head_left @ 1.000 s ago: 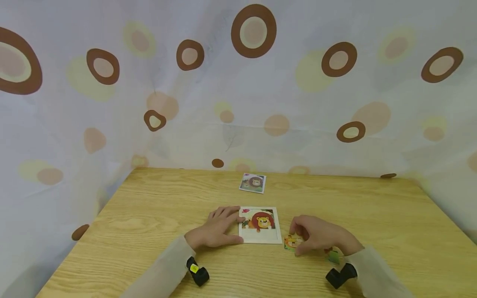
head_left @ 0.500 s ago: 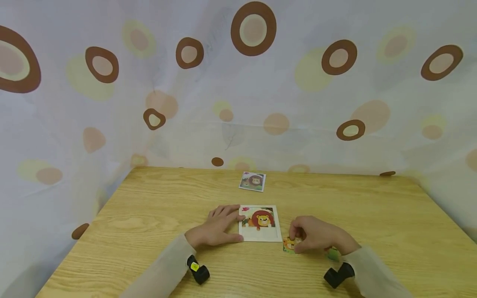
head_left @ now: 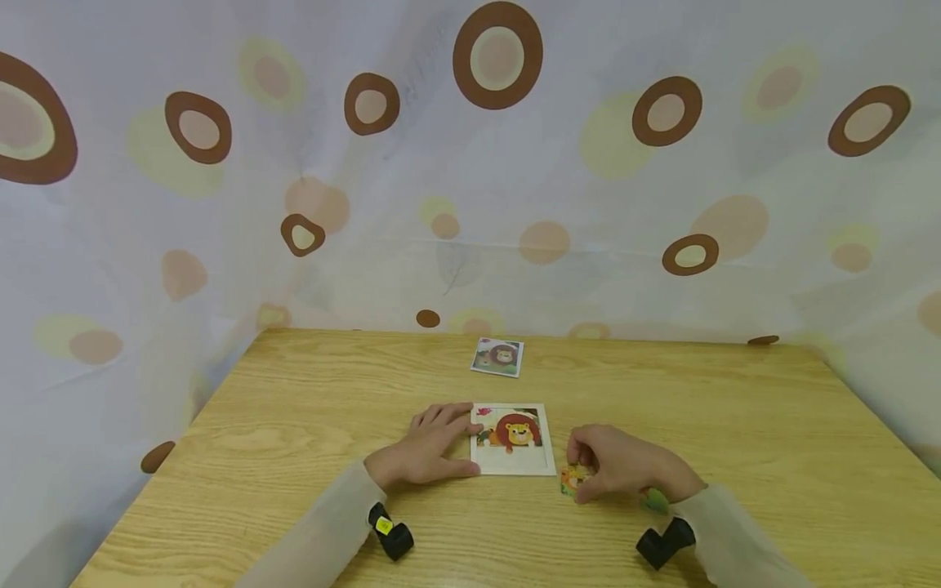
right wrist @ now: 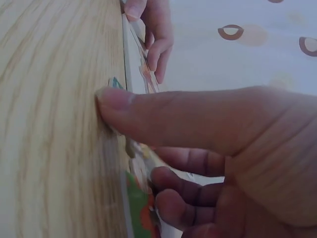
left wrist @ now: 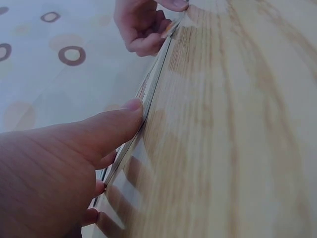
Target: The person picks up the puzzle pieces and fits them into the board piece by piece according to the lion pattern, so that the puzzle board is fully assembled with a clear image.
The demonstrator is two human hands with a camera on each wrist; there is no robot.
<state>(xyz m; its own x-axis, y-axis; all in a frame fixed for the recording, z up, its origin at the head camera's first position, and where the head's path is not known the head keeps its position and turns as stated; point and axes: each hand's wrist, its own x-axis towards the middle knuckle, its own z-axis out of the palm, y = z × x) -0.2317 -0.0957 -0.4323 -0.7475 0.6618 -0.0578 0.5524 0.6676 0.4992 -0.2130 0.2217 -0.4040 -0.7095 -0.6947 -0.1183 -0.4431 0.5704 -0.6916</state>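
A white-framed puzzle board (head_left: 515, 465) lies flat on the table, its upper part filled with a lion picture and its lower strip plain white. My left hand (head_left: 430, 453) rests at the board's left side, fingers spread, thumb by the lower left corner. To the right of the board, my right hand (head_left: 621, 465) pinches an orange and green puzzle piece (head_left: 570, 482) between thumb and forefinger, close to the tabletop. The fingers cover part of that piece. Another, mostly green puzzle piece (head_left: 654, 500) lies partly under the right hand; its edge (right wrist: 138, 206) shows in the right wrist view.
Beyond the board lies a small square lion picture card (head_left: 497, 358). The wooden table (head_left: 353, 376) stretches to both sides. A patterned curtain (head_left: 456, 163) hangs along its back and sides.
The right hand and its puzzle piece have shifted only slightly, with a bit more of the piece covered by the fingers. My left hand and the board stay in place.
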